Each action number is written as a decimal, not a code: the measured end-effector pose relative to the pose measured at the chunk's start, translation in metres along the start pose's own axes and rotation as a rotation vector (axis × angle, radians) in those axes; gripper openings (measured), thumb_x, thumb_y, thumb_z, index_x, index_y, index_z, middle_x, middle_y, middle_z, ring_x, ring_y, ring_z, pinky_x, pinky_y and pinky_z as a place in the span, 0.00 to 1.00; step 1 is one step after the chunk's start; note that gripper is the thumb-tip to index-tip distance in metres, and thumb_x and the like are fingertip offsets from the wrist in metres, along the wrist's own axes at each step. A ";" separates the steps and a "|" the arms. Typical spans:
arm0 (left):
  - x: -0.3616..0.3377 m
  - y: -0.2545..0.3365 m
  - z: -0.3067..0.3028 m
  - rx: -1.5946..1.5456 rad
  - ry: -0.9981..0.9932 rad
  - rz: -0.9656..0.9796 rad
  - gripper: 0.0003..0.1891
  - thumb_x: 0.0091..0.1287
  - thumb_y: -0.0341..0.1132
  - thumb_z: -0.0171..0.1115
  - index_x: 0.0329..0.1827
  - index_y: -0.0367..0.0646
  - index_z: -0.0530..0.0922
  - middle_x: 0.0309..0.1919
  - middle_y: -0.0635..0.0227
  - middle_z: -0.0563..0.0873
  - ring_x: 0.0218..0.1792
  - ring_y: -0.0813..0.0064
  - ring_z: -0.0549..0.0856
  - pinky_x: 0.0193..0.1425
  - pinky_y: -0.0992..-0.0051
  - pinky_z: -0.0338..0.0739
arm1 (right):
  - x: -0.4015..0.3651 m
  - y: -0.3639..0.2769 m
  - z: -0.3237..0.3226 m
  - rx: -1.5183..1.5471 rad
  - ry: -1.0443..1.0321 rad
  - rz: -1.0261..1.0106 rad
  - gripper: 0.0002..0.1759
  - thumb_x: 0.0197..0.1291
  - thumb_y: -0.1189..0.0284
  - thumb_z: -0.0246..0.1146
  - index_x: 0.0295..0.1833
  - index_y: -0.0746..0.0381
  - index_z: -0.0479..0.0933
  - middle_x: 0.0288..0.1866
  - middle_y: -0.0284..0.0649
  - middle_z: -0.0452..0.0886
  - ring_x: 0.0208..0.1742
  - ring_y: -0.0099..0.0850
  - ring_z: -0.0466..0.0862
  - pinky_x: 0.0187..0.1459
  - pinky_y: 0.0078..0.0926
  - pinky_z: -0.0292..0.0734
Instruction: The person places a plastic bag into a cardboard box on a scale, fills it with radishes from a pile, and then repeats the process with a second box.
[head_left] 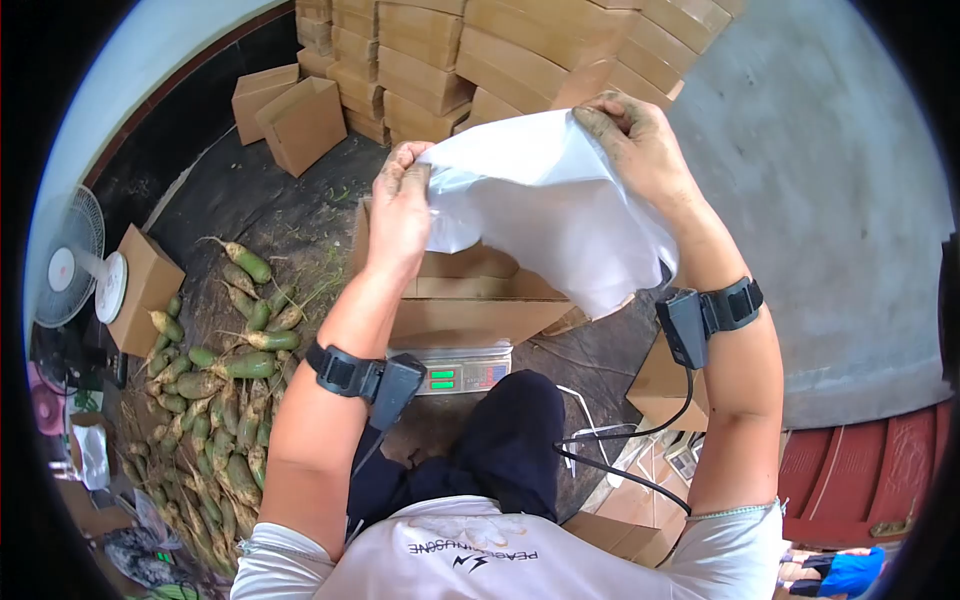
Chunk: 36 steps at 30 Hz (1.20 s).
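Note:
Stretched between both hands is a white plastic bag, raised over an open cardboard box. My left hand pinches its left edge, fingers closed. At the upper right corner, my right hand grips the bag between thumb and fingers. Soil marks the fingers of both hands. The box rests on a digital scale with a lit green display. Part of the box's inside is hidden behind the bag.
A large pile of green radishes lies on the dark floor at left. Stacked cardboard boxes line the back. A fan stands far left, a grey wall at right. Cables hang near my right arm.

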<state>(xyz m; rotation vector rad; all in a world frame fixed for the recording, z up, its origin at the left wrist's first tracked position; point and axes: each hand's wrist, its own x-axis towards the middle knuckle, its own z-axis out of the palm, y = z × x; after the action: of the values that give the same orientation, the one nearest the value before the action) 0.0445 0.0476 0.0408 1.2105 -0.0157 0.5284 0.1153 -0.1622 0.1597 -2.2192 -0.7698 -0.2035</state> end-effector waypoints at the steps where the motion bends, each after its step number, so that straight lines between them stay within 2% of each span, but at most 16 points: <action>1: -0.001 0.007 -0.011 -0.083 -0.044 -0.087 0.09 0.68 0.28 0.50 0.47 0.37 0.76 0.42 0.69 0.81 0.45 0.81 0.77 0.52 0.81 0.70 | 0.002 -0.004 0.007 -0.011 -0.034 0.005 0.13 0.64 0.69 0.61 0.44 0.69 0.81 0.32 0.41 0.84 0.33 0.26 0.79 0.40 0.26 0.75; 3: -0.010 0.022 -0.030 -0.252 -0.133 -0.267 0.11 0.66 0.30 0.55 0.49 0.37 0.76 0.45 0.70 0.82 0.46 0.81 0.77 0.53 0.80 0.71 | 0.009 -0.009 0.021 -0.023 -0.154 -0.016 0.14 0.64 0.68 0.61 0.45 0.68 0.81 0.34 0.44 0.85 0.35 0.28 0.81 0.43 0.28 0.76; 4: -0.017 0.024 -0.038 -0.113 -0.234 -0.255 0.18 0.62 0.35 0.64 0.52 0.36 0.77 0.48 0.69 0.82 0.47 0.79 0.80 0.53 0.77 0.73 | 0.013 -0.015 0.030 -0.020 -0.216 -0.024 0.13 0.64 0.68 0.61 0.45 0.68 0.81 0.35 0.45 0.85 0.36 0.30 0.81 0.44 0.28 0.76; 7: -0.030 0.023 -0.064 0.352 -0.549 -0.353 0.23 0.59 0.38 0.69 0.56 0.36 0.76 0.49 0.65 0.82 0.45 0.74 0.82 0.51 0.73 0.76 | 0.030 -0.033 0.053 -0.136 -0.323 -0.159 0.14 0.61 0.67 0.62 0.45 0.65 0.82 0.39 0.48 0.85 0.41 0.38 0.83 0.47 0.32 0.77; 8: -0.033 0.024 -0.067 0.271 -0.572 -0.433 0.22 0.60 0.38 0.69 0.54 0.35 0.78 0.45 0.65 0.84 0.42 0.75 0.83 0.43 0.74 0.79 | 0.042 -0.030 0.062 -0.172 -0.308 -0.238 0.14 0.61 0.66 0.62 0.46 0.65 0.82 0.40 0.48 0.84 0.41 0.39 0.83 0.48 0.32 0.77; 9: -0.036 0.031 -0.067 0.147 -0.449 -0.522 0.21 0.60 0.37 0.69 0.54 0.36 0.77 0.42 0.67 0.83 0.39 0.77 0.83 0.40 0.76 0.79 | 0.051 -0.028 0.071 -0.203 -0.294 -0.316 0.14 0.60 0.66 0.63 0.46 0.64 0.82 0.40 0.48 0.84 0.42 0.40 0.83 0.49 0.32 0.77; 11: -0.036 0.050 -0.059 -0.104 -0.199 -0.672 0.19 0.62 0.36 0.67 0.54 0.38 0.77 0.38 0.69 0.83 0.33 0.81 0.81 0.34 0.79 0.77 | 0.064 -0.034 0.077 -0.285 -0.011 -0.433 0.16 0.58 0.67 0.64 0.49 0.63 0.80 0.43 0.47 0.82 0.43 0.41 0.83 0.49 0.32 0.77; 12: -0.036 0.051 -0.054 -0.170 -0.036 -0.692 0.17 0.64 0.38 0.65 0.52 0.39 0.77 0.32 0.71 0.82 0.24 0.85 0.76 0.20 0.83 0.69 | 0.067 -0.041 0.080 -0.219 0.154 -0.483 0.16 0.58 0.67 0.64 0.50 0.63 0.80 0.43 0.46 0.82 0.43 0.40 0.82 0.49 0.32 0.77; 15: -0.030 0.026 -0.089 -0.525 -0.083 -0.780 0.16 0.67 0.41 0.62 0.51 0.40 0.78 0.27 0.73 0.80 0.19 0.86 0.71 0.17 0.84 0.64 | 0.041 -0.057 0.092 0.133 0.436 -0.505 0.14 0.54 0.78 0.63 0.48 0.66 0.77 0.41 0.45 0.80 0.42 0.39 0.79 0.48 0.32 0.75; 16: -0.029 0.016 -0.093 -0.525 0.061 -0.818 0.14 0.69 0.43 0.59 0.48 0.42 0.79 0.21 0.76 0.75 0.16 0.86 0.67 0.16 0.85 0.61 | 0.020 -0.049 0.101 0.017 0.473 -0.560 0.15 0.51 0.81 0.61 0.47 0.66 0.76 0.41 0.46 0.79 0.41 0.41 0.79 0.46 0.33 0.75; 18: -0.028 0.012 -0.094 -0.581 0.148 -0.826 0.13 0.69 0.43 0.58 0.47 0.44 0.79 0.20 0.78 0.73 0.15 0.86 0.65 0.16 0.85 0.60 | -0.034 -0.038 0.132 -0.094 0.391 -0.575 0.21 0.43 0.84 0.57 0.48 0.62 0.75 0.42 0.46 0.78 0.44 0.46 0.76 0.47 0.40 0.72; 20: -0.028 0.007 -0.096 -0.625 0.175 -0.833 0.10 0.69 0.43 0.57 0.45 0.47 0.79 0.20 0.79 0.69 0.16 0.85 0.64 0.17 0.84 0.59 | -0.070 -0.022 0.164 -0.289 0.123 -0.460 0.28 0.40 0.78 0.66 0.53 0.61 0.71 0.52 0.50 0.71 0.57 0.49 0.70 0.57 0.45 0.65; 23: -0.032 0.003 -0.097 -0.684 0.155 -0.831 0.10 0.69 0.42 0.57 0.45 0.48 0.79 0.21 0.78 0.70 0.17 0.85 0.65 0.18 0.84 0.61 | -0.084 -0.006 0.203 -0.494 0.108 -0.370 0.33 0.40 0.76 0.69 0.56 0.58 0.68 0.54 0.50 0.68 0.57 0.49 0.69 0.59 0.46 0.62; 27: -0.035 0.018 -0.080 -0.699 0.312 -0.881 0.14 0.67 0.42 0.60 0.50 0.46 0.82 0.25 0.76 0.74 0.20 0.82 0.69 0.21 0.83 0.63 | -0.062 0.008 0.229 -0.473 0.240 -0.380 0.33 0.41 0.69 0.72 0.55 0.58 0.68 0.54 0.49 0.69 0.56 0.49 0.69 0.58 0.47 0.62; 31: -0.033 -0.003 -0.103 -0.860 0.154 -0.847 0.12 0.70 0.41 0.55 0.49 0.44 0.79 0.29 0.71 0.76 0.23 0.80 0.72 0.22 0.81 0.67 | -0.044 0.005 0.235 -0.408 0.248 -0.361 0.30 0.41 0.72 0.69 0.54 0.58 0.67 0.52 0.49 0.69 0.55 0.49 0.69 0.56 0.48 0.63; 36: -0.028 -0.003 -0.098 -0.788 0.390 -0.832 0.14 0.73 0.42 0.48 0.50 0.45 0.79 0.25 0.74 0.73 0.19 0.82 0.67 0.21 0.82 0.63 | -0.044 0.019 0.252 -0.475 0.247 -0.401 0.31 0.43 0.67 0.70 0.55 0.58 0.67 0.52 0.49 0.69 0.54 0.50 0.69 0.55 0.49 0.64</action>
<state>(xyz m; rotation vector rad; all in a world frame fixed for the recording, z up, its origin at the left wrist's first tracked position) -0.0051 0.1240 -0.0062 0.2595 0.5440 -0.0136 0.0683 -0.0130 -0.0434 -2.3801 -1.1061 -0.9224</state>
